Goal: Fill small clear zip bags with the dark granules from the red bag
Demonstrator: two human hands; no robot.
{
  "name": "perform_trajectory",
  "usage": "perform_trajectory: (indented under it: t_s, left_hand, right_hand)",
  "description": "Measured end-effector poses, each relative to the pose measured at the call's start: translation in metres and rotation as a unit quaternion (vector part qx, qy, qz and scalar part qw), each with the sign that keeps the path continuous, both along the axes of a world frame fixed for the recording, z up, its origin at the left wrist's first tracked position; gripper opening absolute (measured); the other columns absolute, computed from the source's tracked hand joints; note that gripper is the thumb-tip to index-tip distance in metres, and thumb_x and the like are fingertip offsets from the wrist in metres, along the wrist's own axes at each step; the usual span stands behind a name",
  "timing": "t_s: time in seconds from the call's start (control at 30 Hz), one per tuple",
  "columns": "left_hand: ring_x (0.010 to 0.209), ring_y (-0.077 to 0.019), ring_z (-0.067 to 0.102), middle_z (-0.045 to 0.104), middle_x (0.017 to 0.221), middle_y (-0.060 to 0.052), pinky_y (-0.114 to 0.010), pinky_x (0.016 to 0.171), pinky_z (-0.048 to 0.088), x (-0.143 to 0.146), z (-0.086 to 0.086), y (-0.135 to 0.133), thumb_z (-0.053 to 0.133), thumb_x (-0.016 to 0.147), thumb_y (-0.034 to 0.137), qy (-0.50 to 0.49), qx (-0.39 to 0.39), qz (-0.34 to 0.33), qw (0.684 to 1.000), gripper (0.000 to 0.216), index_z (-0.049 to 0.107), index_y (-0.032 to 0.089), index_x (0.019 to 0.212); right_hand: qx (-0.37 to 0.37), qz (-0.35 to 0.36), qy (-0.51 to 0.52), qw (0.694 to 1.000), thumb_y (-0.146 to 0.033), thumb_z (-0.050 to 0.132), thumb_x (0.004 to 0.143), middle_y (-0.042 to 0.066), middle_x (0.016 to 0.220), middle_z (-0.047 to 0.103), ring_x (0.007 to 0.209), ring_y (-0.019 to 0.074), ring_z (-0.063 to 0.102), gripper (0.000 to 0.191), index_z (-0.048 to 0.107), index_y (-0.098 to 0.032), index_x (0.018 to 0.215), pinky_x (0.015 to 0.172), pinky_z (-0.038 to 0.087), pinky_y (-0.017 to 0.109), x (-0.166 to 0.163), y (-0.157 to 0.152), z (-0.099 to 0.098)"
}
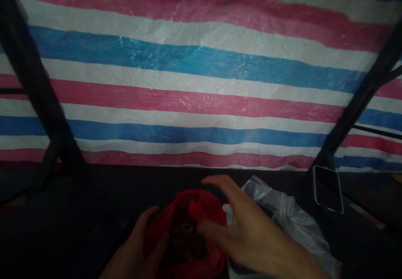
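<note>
A red plastic bag stands with its mouth open at the bottom middle of the head view. Dark brown, small pieces lie inside it, too dim to name. My left hand holds the bag's left side, with the thumb over the rim and the fingers outside. At the right side, my right hand has its index finger stretched out and its thumb apart, the blurred thumb tip by the bag's inner edge. Nothing shows clasped between those fingers.
Clear zip bags lie right of my right hand, partly over a white object. Farther right is a phone on the dark surface. Dark slanted posts flank a striped plastic sheet behind.
</note>
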State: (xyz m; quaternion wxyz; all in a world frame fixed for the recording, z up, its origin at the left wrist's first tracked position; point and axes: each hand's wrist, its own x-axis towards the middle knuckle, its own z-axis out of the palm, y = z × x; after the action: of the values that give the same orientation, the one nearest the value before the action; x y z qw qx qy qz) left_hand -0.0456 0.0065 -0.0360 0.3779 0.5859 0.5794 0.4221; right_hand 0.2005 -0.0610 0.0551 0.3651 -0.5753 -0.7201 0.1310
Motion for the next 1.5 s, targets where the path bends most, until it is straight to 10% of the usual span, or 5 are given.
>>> perform_trajectory:
  t_s: [0.17,0.4,0.77,0.93,1.5]
  left_hand:
    - [0.074,-0.0251,0.08,0.08,0.089,-0.001,-0.033,0.066,0.066,0.014,0.018,0.0,0.084,0.075,0.047,-0.175,-0.047,-0.085,0.98,0.065,0.061,0.03,0.134]
    - [0.062,-0.017,0.074,0.08,0.095,0.006,-0.022,0.051,0.059,0.013,0.067,-0.008,0.098,0.053,0.046,-0.347,-0.042,0.069,0.934,0.077,0.067,0.041,0.123]
    - [0.096,-0.0262,0.078,0.08,0.099,-0.003,-0.032,0.084,0.063,0.015,0.034,0.004,0.077,0.076,0.038,-0.1,0.072,-0.125,0.984,0.022,0.081,0.028,0.095]
    - [0.081,-0.0228,0.072,0.07,0.092,-0.004,-0.029,0.064,0.059,0.006,0.05,-0.001,0.065,0.065,0.04,-0.031,0.233,0.055,0.971,0.02,0.081,0.027,0.068]
    - [0.121,-0.0317,0.058,0.057,0.139,-0.013,-0.045,0.098,0.059,-0.009,0.005,0.015,0.044,0.083,0.001,0.376,0.247,-0.007,0.893,0.057,0.082,0.025,0.118]
  right_hand:
    - [-0.038,0.014,-0.089,0.995,0.014,0.043,0.066,0.002,0.111,0.066,0.094,0.0173,0.067,0.054,0.064,-0.023,0.099,0.079,0.052,0.027,-0.019,0.001,-0.012]
    - [0.084,0.058,-0.15,0.983,0.017,0.044,0.072,0.0,0.092,0.07,0.094,0.0191,0.061,0.044,0.063,-0.022,0.082,0.084,0.047,0.031,0.004,-0.001,0.011]
    - [-0.084,-0.036,-0.223,0.97,-0.006,0.051,0.085,0.013,0.106,0.074,0.111,0.0298,0.067,0.032,0.079,-0.016,0.098,0.121,0.038,0.052,-0.016,0.001,-0.012]
    - [-0.077,-0.052,-0.191,0.977,-0.008,0.055,0.075,0.013,0.136,0.063,0.133,0.0323,0.054,0.064,0.065,-0.015,0.138,0.125,0.034,0.048,-0.012,-0.004,-0.001]
    - [-0.139,-0.014,-0.195,0.971,-0.018,0.063,0.078,0.017,0.138,0.064,0.144,0.0433,0.045,0.063,0.064,-0.014,0.141,0.126,0.028,0.057,-0.016,0.004,-0.012]
